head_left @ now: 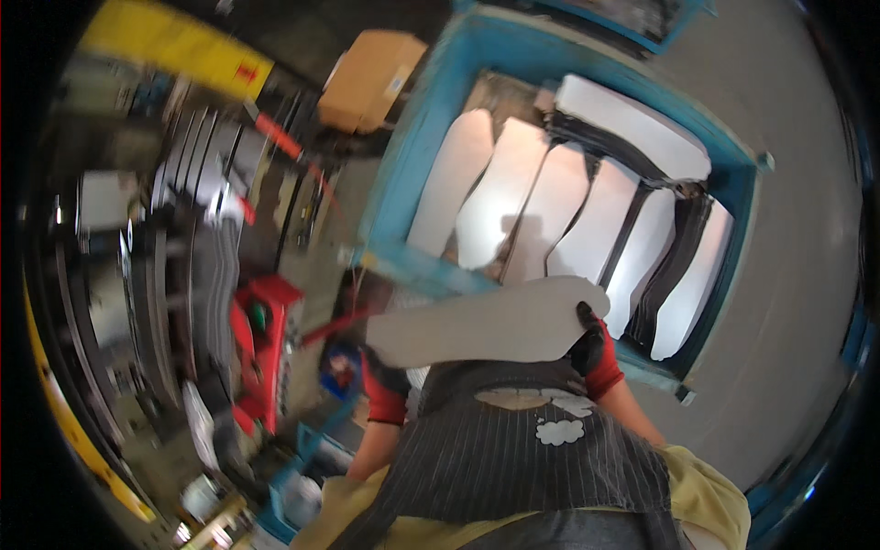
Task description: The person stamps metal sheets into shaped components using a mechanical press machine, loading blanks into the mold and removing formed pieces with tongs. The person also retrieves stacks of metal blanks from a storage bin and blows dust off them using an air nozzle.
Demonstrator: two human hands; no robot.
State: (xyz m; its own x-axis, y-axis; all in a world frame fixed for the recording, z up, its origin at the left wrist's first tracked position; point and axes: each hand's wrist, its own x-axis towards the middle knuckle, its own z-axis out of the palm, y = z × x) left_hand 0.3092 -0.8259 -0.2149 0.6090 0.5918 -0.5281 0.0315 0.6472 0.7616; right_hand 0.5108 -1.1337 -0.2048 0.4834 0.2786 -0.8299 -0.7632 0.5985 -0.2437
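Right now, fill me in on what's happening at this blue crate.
A person in a striped apron holds a flat pale panel level in front of their body, with both gloved hands. The left hand grips its left end, the right hand its right end. Just beyond stands a blue crate, already holding a row of similar pale panels on edge with dark pieces between them. A red machine sits to the left.

The white panel (486, 323) hides most of the left hand (385, 367); clutter left of it blurs, perhaps tools.
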